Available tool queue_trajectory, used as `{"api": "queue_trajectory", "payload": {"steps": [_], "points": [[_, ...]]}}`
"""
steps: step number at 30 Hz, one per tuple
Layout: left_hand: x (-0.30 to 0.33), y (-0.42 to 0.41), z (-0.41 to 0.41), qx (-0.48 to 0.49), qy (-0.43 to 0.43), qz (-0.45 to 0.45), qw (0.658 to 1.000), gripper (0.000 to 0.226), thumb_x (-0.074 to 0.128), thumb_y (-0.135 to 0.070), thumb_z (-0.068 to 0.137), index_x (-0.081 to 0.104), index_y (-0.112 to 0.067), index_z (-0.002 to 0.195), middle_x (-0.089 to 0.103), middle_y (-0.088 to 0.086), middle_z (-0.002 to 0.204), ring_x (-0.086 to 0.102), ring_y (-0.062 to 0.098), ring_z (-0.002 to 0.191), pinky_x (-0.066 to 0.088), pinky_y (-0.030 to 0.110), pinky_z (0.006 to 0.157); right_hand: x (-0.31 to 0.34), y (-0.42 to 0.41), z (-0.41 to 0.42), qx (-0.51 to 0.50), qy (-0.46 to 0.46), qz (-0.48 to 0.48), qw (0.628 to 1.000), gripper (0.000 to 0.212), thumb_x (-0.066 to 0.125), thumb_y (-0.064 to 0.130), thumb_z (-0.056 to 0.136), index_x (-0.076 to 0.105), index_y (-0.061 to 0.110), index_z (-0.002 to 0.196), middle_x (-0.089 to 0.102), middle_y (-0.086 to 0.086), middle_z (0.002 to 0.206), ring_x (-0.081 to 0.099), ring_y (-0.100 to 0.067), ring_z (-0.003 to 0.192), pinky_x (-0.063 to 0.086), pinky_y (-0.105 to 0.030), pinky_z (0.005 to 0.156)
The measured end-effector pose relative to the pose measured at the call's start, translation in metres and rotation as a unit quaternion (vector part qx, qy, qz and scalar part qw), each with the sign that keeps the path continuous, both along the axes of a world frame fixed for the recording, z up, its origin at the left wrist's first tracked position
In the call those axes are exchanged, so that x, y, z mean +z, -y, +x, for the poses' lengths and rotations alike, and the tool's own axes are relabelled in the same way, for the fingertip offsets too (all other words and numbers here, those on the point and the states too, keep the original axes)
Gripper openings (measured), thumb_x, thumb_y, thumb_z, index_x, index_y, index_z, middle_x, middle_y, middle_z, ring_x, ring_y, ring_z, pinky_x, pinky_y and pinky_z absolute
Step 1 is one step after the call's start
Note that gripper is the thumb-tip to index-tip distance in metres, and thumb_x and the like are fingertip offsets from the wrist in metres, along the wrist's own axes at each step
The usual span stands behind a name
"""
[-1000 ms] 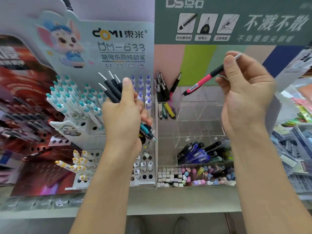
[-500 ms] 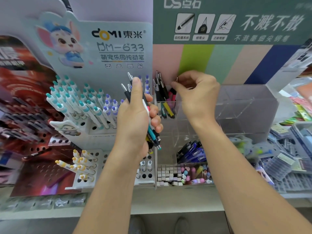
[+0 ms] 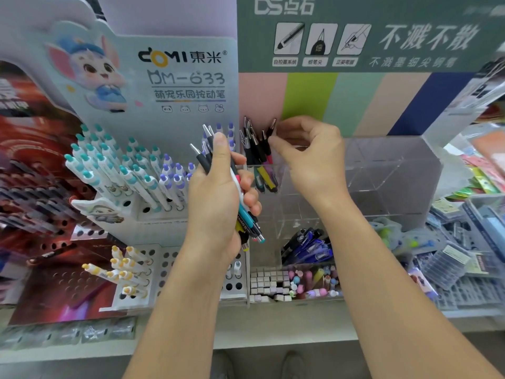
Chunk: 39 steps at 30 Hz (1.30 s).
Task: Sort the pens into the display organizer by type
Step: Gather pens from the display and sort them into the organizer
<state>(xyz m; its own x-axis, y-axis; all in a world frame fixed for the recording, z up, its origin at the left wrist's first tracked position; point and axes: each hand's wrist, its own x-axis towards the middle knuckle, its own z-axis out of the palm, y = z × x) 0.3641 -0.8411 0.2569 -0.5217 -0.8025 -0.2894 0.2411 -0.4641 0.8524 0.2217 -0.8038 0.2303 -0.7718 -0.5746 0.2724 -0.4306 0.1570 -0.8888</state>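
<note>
my left hand gripped a bundle of pens | my right hand pinched a pink pen in the clear organizer's far-left compartment

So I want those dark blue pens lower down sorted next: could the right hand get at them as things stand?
Probably yes. The blue pens lie in an open compartment below the right hand, nothing over them. But its fingers look to be pinching a pink pen, which must go first.
</note>
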Motion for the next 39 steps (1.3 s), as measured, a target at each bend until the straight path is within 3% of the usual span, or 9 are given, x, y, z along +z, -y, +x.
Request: {"api": "queue_trajectory", "payload": {"steps": [4,10,15,18,21,26,30,35,39], "points": [[-0.001,0.002,0.001,-0.002,-0.014,0.02,1.0,0.051,0.035,-0.056,0.104,0.055,-0.011,0.09,0.043,0.001,0.055,0.036,0.013,0.038,0.033,0.022,0.038,0.017,-0.025,0.01,-0.034,0.015,-0.024,0.999,0.008,0.074,0.028,0.092,0.076,0.021,0.09,0.072,0.014,0.077,0.064,0.003,0.07,0.052,-0.019,0.069],[-0.001,-0.006,-0.012,-0.029,0.033,-0.052,0.998,0.039,0.052,-0.035,0.104,0.054,-0.011,0.074,0.051,0.004,0.05,0.041,0.016,0.036,0.036,0.022,0.04,0.033,-0.035,0.047,0.174,0.245,-0.052,0.952,0.024,0.065,0.013,0.097,0.072,-0.009,0.094,0.054,-0.019,0.062,0.054,-0.019,0.041,0.048,-0.027,0.04],[0.001,-0.004,-0.013,-0.029,0.057,-0.092,0.994,0.036,0.055,-0.033,0.104,0.059,0.003,0.099,0.062,0.008,0.058,0.054,0.02,0.042,0.045,0.025,0.039,0.025,-0.032,0.037,0.159,0.285,-0.076,0.942,0.013,0.069,0.017,0.093,0.075,0.005,0.092,0.061,-0.006,0.066,0.052,-0.014,0.054,0.044,-0.022,0.053],[0.003,0.004,-0.007,0.017,0.062,-0.106,0.992,0.03,0.049,-0.033,0.106,0.055,-0.004,0.102,0.068,0.011,0.064,0.062,0.023,0.046,0.052,0.03,0.042,0.031,-0.035,0.028,0.099,0.334,-0.201,0.916,0.009,0.066,0.013,0.093,0.07,0.005,0.093,0.062,-0.003,0.071,0.053,-0.012,0.062,0.044,-0.019,0.052],[0.002,0.017,0.004,0.055,0.053,-0.093,0.993,0.029,0.049,-0.034,0.106,0.049,-0.012,0.088,0.053,0.002,0.055,0.044,0.016,0.039,0.039,0.025,0.039,0.035,-0.04,0.006,-0.018,0.193,-0.253,0.948,0.008,0.064,0.012,0.098,0.069,0.009,0.093,0.066,-0.001,0.076,0.062,-0.012,0.068,0.053,-0.024,0.06],[0.005,0.02,0.007,0.033,0.023,-0.059,0.997,0.036,0.05,-0.043,0.104,0.046,-0.015,0.083,0.037,-0.003,0.053,0.029,0.012,0.04,0.029,0.022,0.037,0.019,-0.024,-0.008,-0.048,-0.055,-0.111,0.991,0.002,0.067,0.016,0.095,0.069,0.018,0.093,0.071,0.001,0.081,0.071,-0.016,0.073,0.061,-0.035,0.071],[0.005,0.012,0.005,0.011,0.003,-0.032,0.999,0.044,0.043,-0.055,0.102,0.046,-0.013,0.088,0.037,-0.004,0.052,0.029,0.01,0.039,0.028,0.02,0.036,0.011,-0.01,-0.002,0.01,-0.126,0.017,0.992,0.007,0.072,0.015,0.09,0.076,0.015,0.095,0.069,0.012,0.08,0.06,0.006,0.068,0.046,-0.01,0.068],[0.003,0.01,0.007,-0.004,-0.002,-0.022,1.0,0.043,0.041,-0.054,0.103,0.047,-0.012,0.092,0.04,-0.005,0.052,0.03,0.01,0.039,0.028,0.021,0.035,-0.002,-0.001,-0.006,0.011,-0.121,0.086,0.989,0.01,0.072,0.017,0.089,0.075,0.008,0.087,0.072,-0.004,0.083,0.063,-0.022,0.08,0.048,-0.031,0.072],[0.005,0.011,0.01,0.0,-0.002,-0.019,1.0,0.043,0.043,-0.053,0.103,0.047,-0.012,0.092,0.041,-0.004,0.052,0.031,0.01,0.039,0.029,0.021,0.035,-0.003,-0.004,-0.002,-0.009,-0.097,0.074,0.992,0.016,0.076,0.02,0.088,0.078,0.014,0.103,0.074,0.004,0.098,0.063,-0.008,0.093,0.041,-0.007,0.074]]}}
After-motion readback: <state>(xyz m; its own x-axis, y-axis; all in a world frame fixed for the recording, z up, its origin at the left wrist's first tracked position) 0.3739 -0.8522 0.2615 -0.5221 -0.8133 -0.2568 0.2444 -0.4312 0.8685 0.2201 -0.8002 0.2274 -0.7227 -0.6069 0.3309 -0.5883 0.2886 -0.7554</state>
